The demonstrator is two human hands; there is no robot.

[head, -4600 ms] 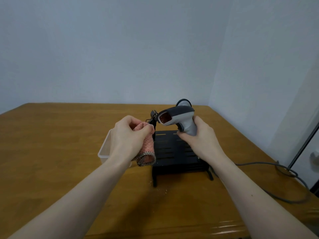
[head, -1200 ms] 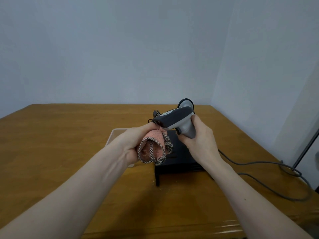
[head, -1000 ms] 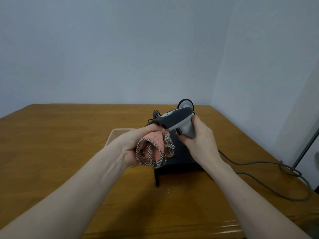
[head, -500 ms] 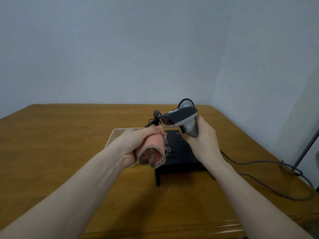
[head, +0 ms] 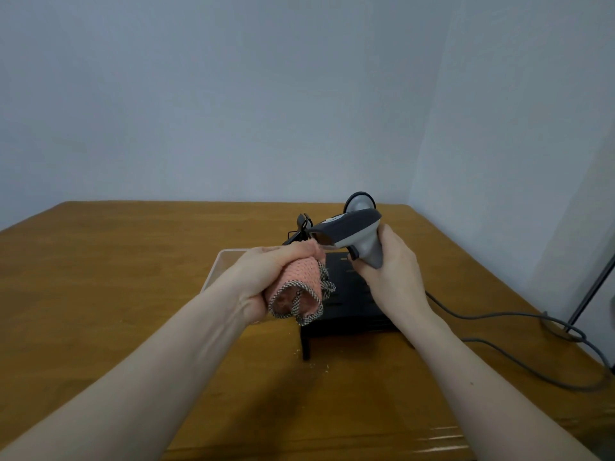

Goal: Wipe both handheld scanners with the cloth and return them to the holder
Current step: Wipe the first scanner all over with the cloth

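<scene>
My right hand (head: 391, 277) grips the handle of a grey handheld scanner (head: 352, 231), its dark head pointing left. My left hand (head: 263, 274) is closed around a bunched pink cloth (head: 299, 287) with a checked border, pressed up against the scanner's front window. Both are held above a black slotted holder (head: 346, 314) standing on the wooden table. Behind the scanner a small dark device (head: 303, 222) and a rounded grey part (head: 361, 202) show; whether either belongs to a second scanner I cannot tell.
A clear plastic tray (head: 219, 264) lies left of the holder, mostly behind my left hand. A grey cable (head: 492, 331) runs from the scanner across the table's right side to the edge. Walls stand close behind and to the right.
The cloth in my left hand has moved up from below the scanner's head to its front end. The scanner's head has tipped slightly, still pointing left, in my right hand.
</scene>
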